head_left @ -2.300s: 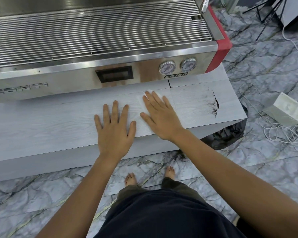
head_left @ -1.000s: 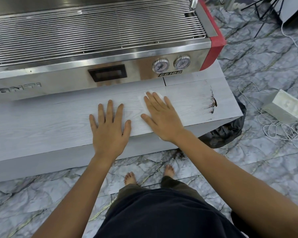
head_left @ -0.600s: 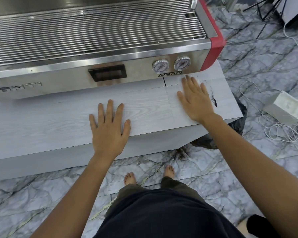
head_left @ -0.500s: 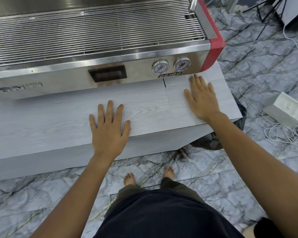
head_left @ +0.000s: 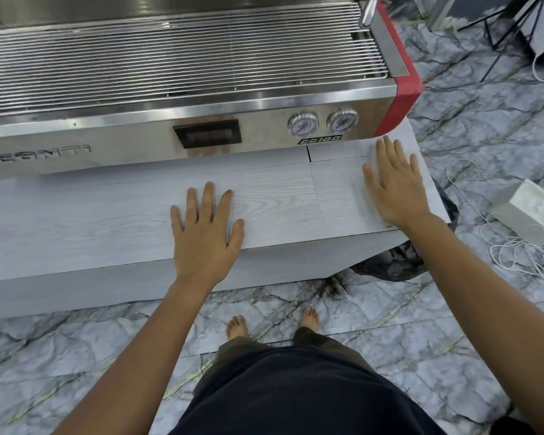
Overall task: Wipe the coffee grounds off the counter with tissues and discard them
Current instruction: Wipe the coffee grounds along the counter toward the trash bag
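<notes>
the right hand (head_left: 395, 186), flat on a barely visible tissue (head_left: 360, 196), has swept to the bench (head_left: 107, 221) end; the grounds streak is gone. left hand (head_left: 206, 233) flat, empty. discarding comes next.

Pale wood-grain counter (head_left: 107, 221), marbled floor (head_left: 390, 356)

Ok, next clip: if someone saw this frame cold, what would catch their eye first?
Probably the big steel espresso machine with its ribbed top and red end filling the upper frame. Next, the two bare hands pressed flat on the pale wood-grain counter: the left hand mid-counter, the right hand near the counter's right end. Below that end, a dark bag and a brown smear on the marble floor.
</notes>
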